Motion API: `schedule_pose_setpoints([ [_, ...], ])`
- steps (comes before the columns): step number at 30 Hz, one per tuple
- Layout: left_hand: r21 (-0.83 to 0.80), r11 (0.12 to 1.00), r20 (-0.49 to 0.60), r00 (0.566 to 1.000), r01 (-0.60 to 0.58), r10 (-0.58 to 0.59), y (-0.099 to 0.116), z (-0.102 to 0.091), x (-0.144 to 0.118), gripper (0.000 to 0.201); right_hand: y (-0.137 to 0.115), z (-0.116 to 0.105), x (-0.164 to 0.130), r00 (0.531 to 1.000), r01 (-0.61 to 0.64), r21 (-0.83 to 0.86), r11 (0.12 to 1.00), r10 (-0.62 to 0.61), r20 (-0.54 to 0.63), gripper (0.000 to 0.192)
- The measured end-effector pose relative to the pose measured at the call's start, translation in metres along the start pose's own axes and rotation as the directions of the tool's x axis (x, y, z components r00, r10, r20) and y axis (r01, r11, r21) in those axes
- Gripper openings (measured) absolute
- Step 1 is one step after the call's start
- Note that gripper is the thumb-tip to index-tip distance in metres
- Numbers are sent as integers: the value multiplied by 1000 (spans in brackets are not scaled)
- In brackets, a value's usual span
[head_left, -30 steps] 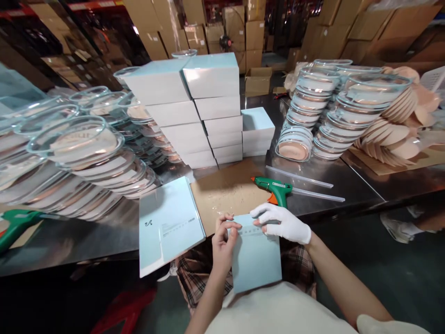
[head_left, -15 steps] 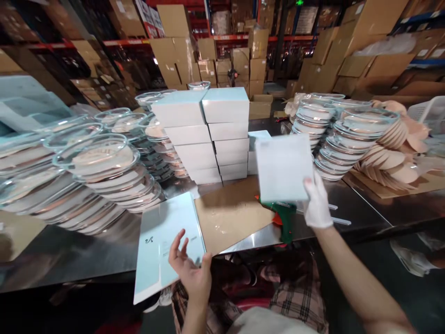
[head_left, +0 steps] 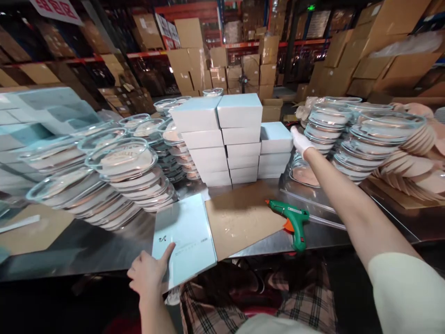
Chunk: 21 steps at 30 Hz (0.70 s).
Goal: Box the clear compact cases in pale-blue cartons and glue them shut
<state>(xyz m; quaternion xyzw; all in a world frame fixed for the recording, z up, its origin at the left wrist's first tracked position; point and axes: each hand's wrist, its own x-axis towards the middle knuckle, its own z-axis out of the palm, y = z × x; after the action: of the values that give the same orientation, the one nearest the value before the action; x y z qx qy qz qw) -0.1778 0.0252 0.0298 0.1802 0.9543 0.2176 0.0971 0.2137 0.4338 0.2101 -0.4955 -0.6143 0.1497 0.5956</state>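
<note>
Pale blue boxes (head_left: pixel 222 139) stand stacked at table centre, far side, within arm's reach. The gloved right hand (head_left: pixel 301 141) rests against the short right-hand stack (head_left: pixel 276 150); its grip cannot be told. The bare left hand (head_left: pixel 149 273), fingers loose, touches the flat carton blanks (head_left: pixel 186 239) at the near edge, holding nothing.

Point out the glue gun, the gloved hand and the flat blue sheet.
glue gun (head_left: pixel 293 217): head view, green body.
gloved hand (head_left: pixel 301 141): head view, back of glove.
flat blue sheet (head_left: pixel 189 234): head view, middle of face.
</note>
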Motion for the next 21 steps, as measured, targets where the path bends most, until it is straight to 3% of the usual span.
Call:
schedule_pose_setpoints([
  [2,10,999,63,997,-49,48,0,0,3,82,-2,-16,-31,998,13,-30,999,-14,-63,29],
  [4,-21,998,-27,998,-64,63,-2,-5,-5,74,-7,-34,-87,991,89,-42,995,-93,-97,33],
  [5,-49,998,-101,994,-49,44,-4,-10,-12,75,-11,-44,-122,986,162,-35,986,-163,-45,33],
  [6,-91,995,-166,986,-40,24,-5,-15,-23,77,-15,-53,-159,953,298,-26,954,-296,70,35],
  [8,-213,973,-242,970,-88,35,-4,-23,-50,81,-26,-69,-231,863,451,40,892,-447,237,30],
  [9,-278,945,-252,962,-173,102,-2,-25,-65,81,-32,-74,-260,778,559,62,827,-548,308,39],
  [11,-392,821,-193,910,-414,367,5,-23,-94,72,-46,-77,-298,676,662,88,744,-643,360,52],
  [13,-485,650,-44,759,-585,650,12,-13,-116,55,-57,-74,-310,655,674,76,734,-643,397,53],
  [15,-534,544,104,589,-647,802,14,-1,-128,39,-61,-71,-306,715,580,44,813,-535,450,41],
  [16,-539,528,153,540,-656,827,11,4,-129,34,-60,-72,-303,758,487,30,873,-439,483,35],
  [17,-534,531,188,520,-658,834,7,8,-129,32,-56,-74,-302,786,363,23,931,-320,529,32],
  [18,-526,542,206,520,-655,829,2,11,-126,32,-51,-77,-302,780,215,25,976,-187,598,30],
  [19,-520,556,222,525,-649,821,-4,13,-123,35,-43,-81,-306,718,52,33,998,-60,694,29],
  [20,-515,564,247,518,-646,819,-9,16,-120,38,-35,-85,-313,598,-116,35,993,42,800,31],
  [21,-509,564,278,496,-650,823,-13,18,-118,39,-26,-88,-322,439,-277,15,961,112,892,35],
])
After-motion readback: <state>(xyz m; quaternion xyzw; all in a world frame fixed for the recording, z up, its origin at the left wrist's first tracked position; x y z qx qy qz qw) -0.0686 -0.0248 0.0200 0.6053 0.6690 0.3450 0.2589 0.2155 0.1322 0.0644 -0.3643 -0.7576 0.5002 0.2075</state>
